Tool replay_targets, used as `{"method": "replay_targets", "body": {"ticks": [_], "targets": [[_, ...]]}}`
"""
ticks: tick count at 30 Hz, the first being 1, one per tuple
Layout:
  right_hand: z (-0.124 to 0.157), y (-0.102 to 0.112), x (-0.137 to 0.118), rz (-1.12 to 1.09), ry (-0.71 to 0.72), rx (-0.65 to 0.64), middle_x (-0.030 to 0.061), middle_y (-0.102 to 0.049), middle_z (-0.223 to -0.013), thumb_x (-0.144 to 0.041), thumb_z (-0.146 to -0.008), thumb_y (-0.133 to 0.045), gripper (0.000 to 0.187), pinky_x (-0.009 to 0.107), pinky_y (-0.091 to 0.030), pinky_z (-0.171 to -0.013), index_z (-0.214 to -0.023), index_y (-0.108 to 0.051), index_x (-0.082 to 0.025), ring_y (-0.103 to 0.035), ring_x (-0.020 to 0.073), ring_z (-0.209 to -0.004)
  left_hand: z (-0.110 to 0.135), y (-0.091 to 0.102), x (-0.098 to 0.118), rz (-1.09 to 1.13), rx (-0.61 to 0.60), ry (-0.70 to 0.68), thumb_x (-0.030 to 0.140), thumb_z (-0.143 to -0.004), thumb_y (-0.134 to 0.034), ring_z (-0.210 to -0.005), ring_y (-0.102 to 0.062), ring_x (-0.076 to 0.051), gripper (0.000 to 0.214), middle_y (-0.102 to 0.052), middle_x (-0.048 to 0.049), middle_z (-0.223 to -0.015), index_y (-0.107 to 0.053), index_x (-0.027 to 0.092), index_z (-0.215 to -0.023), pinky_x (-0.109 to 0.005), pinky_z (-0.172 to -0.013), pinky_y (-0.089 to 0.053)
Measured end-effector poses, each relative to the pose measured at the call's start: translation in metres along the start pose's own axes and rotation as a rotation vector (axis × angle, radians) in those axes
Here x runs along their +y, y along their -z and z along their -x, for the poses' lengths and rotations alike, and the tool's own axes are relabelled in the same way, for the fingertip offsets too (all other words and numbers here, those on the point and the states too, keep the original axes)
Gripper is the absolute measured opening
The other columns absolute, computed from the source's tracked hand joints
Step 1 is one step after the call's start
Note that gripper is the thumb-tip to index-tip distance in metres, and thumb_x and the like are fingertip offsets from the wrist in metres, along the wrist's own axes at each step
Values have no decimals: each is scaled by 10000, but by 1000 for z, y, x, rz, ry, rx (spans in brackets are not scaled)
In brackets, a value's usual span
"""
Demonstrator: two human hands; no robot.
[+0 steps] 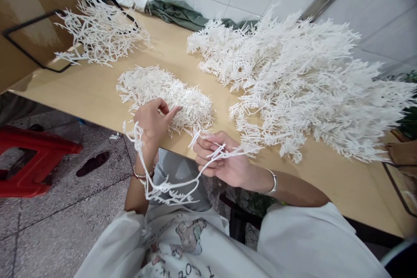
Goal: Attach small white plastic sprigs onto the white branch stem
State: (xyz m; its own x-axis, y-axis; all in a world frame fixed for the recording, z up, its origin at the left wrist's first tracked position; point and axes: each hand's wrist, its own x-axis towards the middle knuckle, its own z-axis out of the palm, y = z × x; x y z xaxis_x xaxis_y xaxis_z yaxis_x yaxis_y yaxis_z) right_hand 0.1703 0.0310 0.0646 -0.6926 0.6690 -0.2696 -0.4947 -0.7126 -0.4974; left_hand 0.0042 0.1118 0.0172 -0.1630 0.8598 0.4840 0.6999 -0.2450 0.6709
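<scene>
My right hand (224, 158) is turned palm up, its fingers curled around a white branching plastic strand (169, 186). The strand loops down over my lap and up past my left wrist. Close to the table's front edge, my left hand (153, 121) hovers at the near side of a low pile of short white pieces (163, 87). Its index finger is bent and its thumb stretches out apart from it, with nothing visible between them. Whether the fingertips touch the pile cannot be made out.
A large heap of bushy white branches (293, 82) covers the right of the table (91, 91). Tangled bare white branches (100, 34) lie at the back left. Green cloth (176, 11) runs along the tiled wall. A red stool (35, 156) and a dark slipper (93, 163) are on the floor.
</scene>
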Motion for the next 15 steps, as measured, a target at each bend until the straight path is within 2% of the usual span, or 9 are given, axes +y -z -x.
{"method": "replay_targets", "body": {"ticks": [3,5,8,10,12,15], "targets": [[-3,1,-1,-61,84,93,-86,-186,-472,-212,-835,-388,291,116,-222,-348,-554,-326,-171,-104,46,-388,-3,1,0,64,-6,-66,516,-618,-750,-464,-385,-107,400,-491,35,-506,-514,198,-565,-280,-497,-251],[-4,1,-1,-74,108,134,-84,-182,-480,-210,-855,-355,312,116,-212,-339,-549,-315,-171,-93,46,-389,-3,4,3,116,-9,-77,513,-678,-709,-479,-378,-106,358,-517,27,-565,-540,200,-634,-283,-514,-275],[-5,2,-2,-34,104,163,-88,-182,-489,-210,-861,-357,305,133,-208,-334,-559,-328,-172,-76,43,-380,3,10,13,210,12,-88,462,-886,-476,-540,-430,-121,345,-561,-10,-656,-572,195,-689,-297,-568,-312],[-4,1,-1,36,95,155,-94,-193,-486,-216,-852,-395,287,142,-226,-347,-572,-348,-173,-87,38,-372,9,18,19,310,3,-113,412,-944,-362,-567,-451,-125,402,-562,-22,-667,-594,188,-704,-299,-586,-322],[-4,0,2,149,127,148,-96,-244,-487,-243,-850,-449,281,150,-255,-371,-588,-377,-171,-132,30,-369,19,27,24,442,-88,-136,424,-953,-313,-554,-438,-124,448,-541,-21,-643,-612,179,-726,-294,-569,-325],[-2,-1,7,354,255,178,-86,-350,-515,-318,-844,-539,286,162,-271,-394,-627,-428,-169,-230,24,-381,34,41,25,600,-326,-208,494,-947,-218,-570,-451,-135,543,-537,-34,-643,-616,166,-777,-289,-546,-342]]}}
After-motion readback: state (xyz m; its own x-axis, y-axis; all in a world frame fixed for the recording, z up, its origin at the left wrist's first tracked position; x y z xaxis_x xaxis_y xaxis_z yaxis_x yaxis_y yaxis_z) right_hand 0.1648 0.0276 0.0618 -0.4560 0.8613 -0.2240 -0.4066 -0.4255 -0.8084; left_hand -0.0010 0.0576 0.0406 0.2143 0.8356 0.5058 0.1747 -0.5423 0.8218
